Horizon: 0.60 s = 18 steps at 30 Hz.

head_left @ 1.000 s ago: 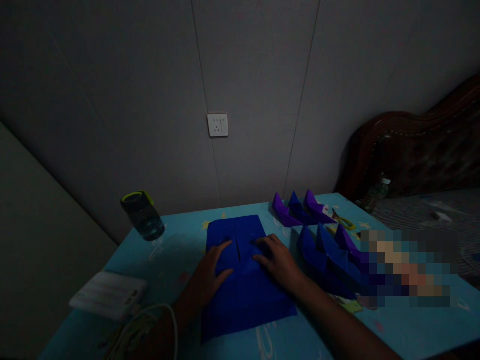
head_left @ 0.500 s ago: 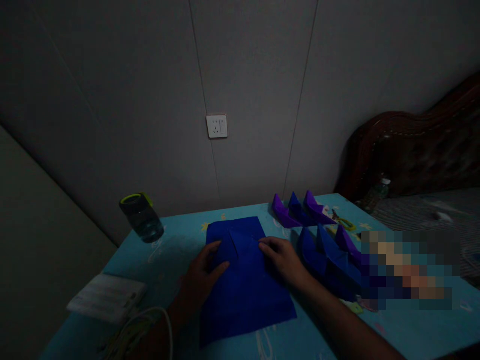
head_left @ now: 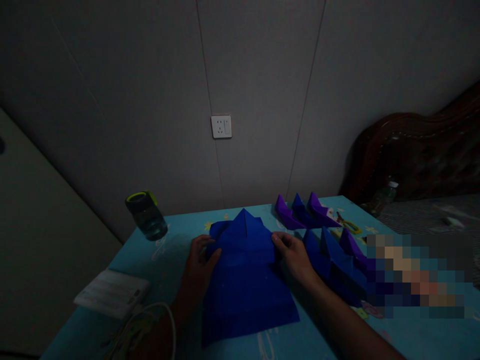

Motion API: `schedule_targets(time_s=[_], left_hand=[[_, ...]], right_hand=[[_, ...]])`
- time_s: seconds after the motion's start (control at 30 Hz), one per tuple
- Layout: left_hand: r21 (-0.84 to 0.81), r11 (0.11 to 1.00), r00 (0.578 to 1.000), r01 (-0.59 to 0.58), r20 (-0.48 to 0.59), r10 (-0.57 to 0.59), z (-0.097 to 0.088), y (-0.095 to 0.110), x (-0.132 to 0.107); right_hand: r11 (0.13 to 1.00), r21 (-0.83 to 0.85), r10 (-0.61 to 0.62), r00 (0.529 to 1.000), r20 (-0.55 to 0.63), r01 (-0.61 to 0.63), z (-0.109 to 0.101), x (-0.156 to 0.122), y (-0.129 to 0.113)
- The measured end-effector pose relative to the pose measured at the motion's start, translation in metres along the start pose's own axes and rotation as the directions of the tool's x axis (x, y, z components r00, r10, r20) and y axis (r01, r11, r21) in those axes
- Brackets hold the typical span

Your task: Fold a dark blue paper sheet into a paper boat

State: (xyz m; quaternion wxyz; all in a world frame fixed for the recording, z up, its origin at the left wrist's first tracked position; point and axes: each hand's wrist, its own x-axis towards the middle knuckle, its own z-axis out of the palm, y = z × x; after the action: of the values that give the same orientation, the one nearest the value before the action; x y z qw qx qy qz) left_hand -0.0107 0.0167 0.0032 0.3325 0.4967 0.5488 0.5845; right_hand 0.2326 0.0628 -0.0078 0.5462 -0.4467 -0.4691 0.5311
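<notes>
A folded piece of blue paper [head_left: 242,245] with a pointed peak stands between my hands. My left hand [head_left: 199,262] has thumb and fingers closed around its left end. At the right end, my right hand [head_left: 294,255] pinches the paper between thumb and fingertips. Beneath it, a larger blue paper sheet [head_left: 247,305] lies flat on the table; its far part is mostly covered by the folded piece. Close to my right forearm sit blue and purple folded paper boats [head_left: 332,257], partly overlapping each other.
More purple and blue paper boats [head_left: 300,217] stand at the table's far edge, with yellow-handled scissors [head_left: 351,227] beside them. On the left are a dark water bottle [head_left: 148,217] and a white flat box [head_left: 112,295] with a cable. A blurred patch hides part of the right side.
Both hands have moved apart slightly, and the folded blue paper has been raised from lying flat so its peak points up. The view has shifted a little.
</notes>
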Motion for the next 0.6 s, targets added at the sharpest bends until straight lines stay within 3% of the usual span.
schedule_targets(time_s=[0.13,0.23,0.3,0.43,0.6], left_hand=[[-0.106,0.986,0.99,0.131,-0.046,-0.136,-0.001,0.005,0.001],[-0.028,0.99,0.98,0.138,-0.14,-0.141,-0.005,0.01,0.003],[0.051,0.978,0.966,0.203,-0.174,-0.191,-0.006,0.017,0.004],[0.13,0.941,0.942,0.314,-0.164,-0.292,-0.004,0.031,0.005],[-0.041,0.953,0.951,0.301,-0.067,-0.303,0.006,0.03,0.002]], right_hand=[[0.998,0.038,0.057,0.996,0.062,-0.059,0.004,-0.004,-0.002],[0.998,0.028,0.047,0.996,0.072,-0.049,0.007,-0.007,-0.005],[0.999,0.009,0.031,0.997,0.072,-0.032,0.009,-0.008,-0.005],[1.0,-0.012,-0.003,1.0,0.023,0.003,0.009,-0.006,-0.005],[0.998,0.024,-0.058,0.998,-0.01,0.058,0.008,-0.005,-0.009]])
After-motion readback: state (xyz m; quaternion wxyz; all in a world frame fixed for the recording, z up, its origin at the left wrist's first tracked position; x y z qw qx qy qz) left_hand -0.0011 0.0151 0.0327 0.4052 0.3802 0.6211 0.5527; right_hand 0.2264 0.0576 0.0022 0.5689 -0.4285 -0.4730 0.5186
